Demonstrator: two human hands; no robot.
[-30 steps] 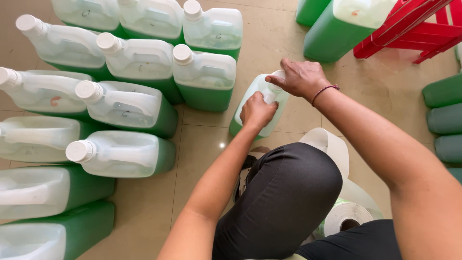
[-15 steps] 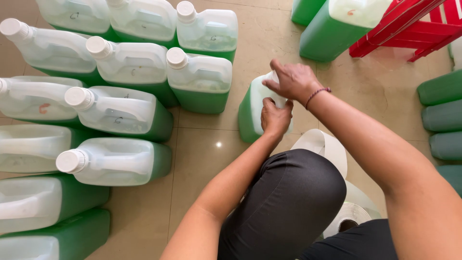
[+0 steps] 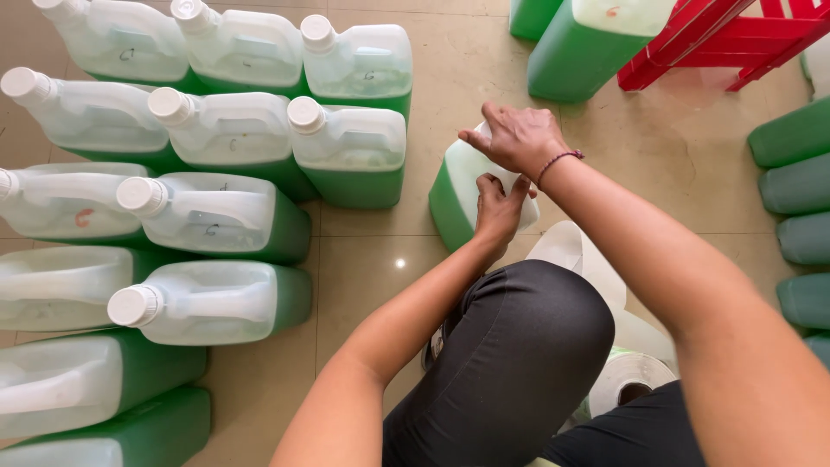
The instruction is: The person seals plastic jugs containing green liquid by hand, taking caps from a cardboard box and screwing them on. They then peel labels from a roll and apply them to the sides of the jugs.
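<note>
Head view: both hands [image 3: 510, 164] grip one jug [image 3: 458, 195]; bare floor [image 3: 363, 259] leftward.

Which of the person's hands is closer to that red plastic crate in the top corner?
The right hand, on top of the green-filled plastic jug, lies nearer the red plastic crate. The left hand presses the jug's side, lower and farther away.

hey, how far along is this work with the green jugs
Done, it seems: capped jugs stand in rows on the floor at left. In hand: the left hand and right hand press on one jug. Left: perhaps the jugs at right.
</note>
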